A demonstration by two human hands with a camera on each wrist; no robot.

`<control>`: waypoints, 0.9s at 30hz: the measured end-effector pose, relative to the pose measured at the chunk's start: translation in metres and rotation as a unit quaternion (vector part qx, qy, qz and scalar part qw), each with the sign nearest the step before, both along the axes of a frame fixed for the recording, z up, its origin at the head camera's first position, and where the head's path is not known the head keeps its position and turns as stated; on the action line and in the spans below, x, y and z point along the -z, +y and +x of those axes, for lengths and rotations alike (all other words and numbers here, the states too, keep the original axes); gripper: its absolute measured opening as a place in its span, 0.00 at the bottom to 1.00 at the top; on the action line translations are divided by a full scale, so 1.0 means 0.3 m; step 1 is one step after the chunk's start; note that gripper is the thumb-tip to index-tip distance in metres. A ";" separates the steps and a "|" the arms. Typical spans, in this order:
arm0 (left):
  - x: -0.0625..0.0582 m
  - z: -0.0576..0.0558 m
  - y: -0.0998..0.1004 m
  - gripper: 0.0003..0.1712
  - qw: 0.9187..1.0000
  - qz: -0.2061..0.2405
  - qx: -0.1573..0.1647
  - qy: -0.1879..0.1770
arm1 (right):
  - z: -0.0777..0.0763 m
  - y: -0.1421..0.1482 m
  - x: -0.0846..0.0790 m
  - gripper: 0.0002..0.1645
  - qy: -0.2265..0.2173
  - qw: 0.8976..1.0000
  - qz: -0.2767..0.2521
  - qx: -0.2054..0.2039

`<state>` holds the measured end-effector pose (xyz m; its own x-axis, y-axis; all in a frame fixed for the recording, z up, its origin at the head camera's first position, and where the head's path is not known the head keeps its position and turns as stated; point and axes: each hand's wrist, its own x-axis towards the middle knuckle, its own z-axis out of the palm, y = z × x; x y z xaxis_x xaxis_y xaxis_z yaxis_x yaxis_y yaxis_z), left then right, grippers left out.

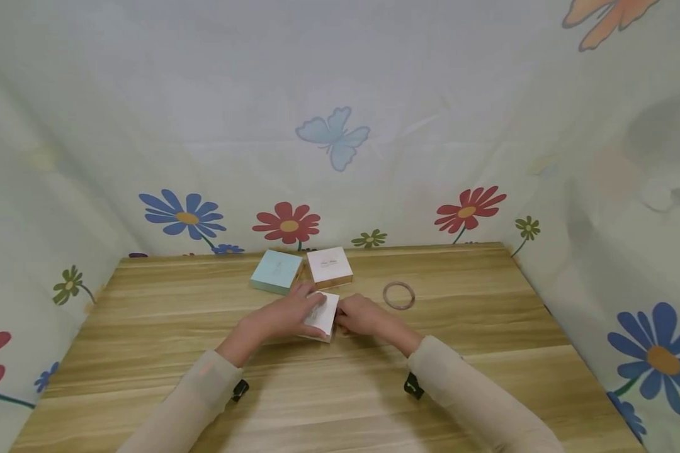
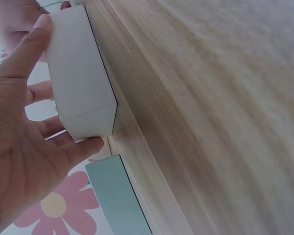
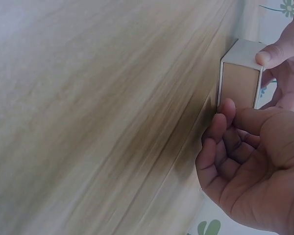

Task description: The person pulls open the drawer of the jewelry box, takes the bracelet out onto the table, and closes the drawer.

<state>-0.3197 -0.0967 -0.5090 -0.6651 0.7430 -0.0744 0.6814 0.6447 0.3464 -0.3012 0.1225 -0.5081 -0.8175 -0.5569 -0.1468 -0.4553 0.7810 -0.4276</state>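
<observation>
A small white box (image 1: 321, 316) lies on the wooden table, with faint print on its lid. My left hand (image 1: 292, 309) grips it from the left, thumb on the near edge and fingers about the far side. At the box's right end, which shows a tan inner panel (image 3: 239, 84) framed by white walls, is my right hand (image 1: 362, 314). Its fingers are curled, and thumb and forefinger (image 3: 228, 108) pinch at the low edge of that panel. Whatever small part lies between the fingertips is hidden.
Behind the hands stand a light blue box (image 1: 276, 272) and a pinkish-white box (image 1: 330, 267) with a brown side. A pale purple ring (image 1: 399, 296) lies to the right on the table (image 1: 476, 377). Flower-printed cloth (image 1: 340, 207) rises at the table's back and sides.
</observation>
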 end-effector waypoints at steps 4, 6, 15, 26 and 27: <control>-0.007 0.004 -0.003 0.46 1.000 0.001 -0.007 -0.002 | -0.001 -0.003 0.001 0.17 -0.016 1.000 -0.017 0.013; -0.009 0.005 -0.003 0.46 1.000 0.000 -0.010 -0.004 | -0.001 -0.002 0.003 0.17 -0.020 0.999 -0.022 0.019; -0.006 0.006 0.000 0.47 1.000 -0.008 -0.016 -0.012 | 0.005 0.002 0.009 0.16 -0.028 0.999 -0.029 0.019; -0.010 0.008 0.008 0.49 1.000 -0.019 -0.021 -0.014 | 0.011 0.007 0.013 0.14 -0.015 0.999 -0.025 0.024; -0.010 0.008 0.008 0.49 0.999 -0.023 -0.023 -0.014 | 0.013 0.009 0.012 0.14 -0.012 0.999 -0.026 0.022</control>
<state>-0.3174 -0.0942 -0.5060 -0.6952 0.7077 -0.1261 0.6418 0.6900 0.3345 -0.2974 0.1251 -0.5119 -0.8376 -0.5283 -0.1390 -0.4100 0.7761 -0.4791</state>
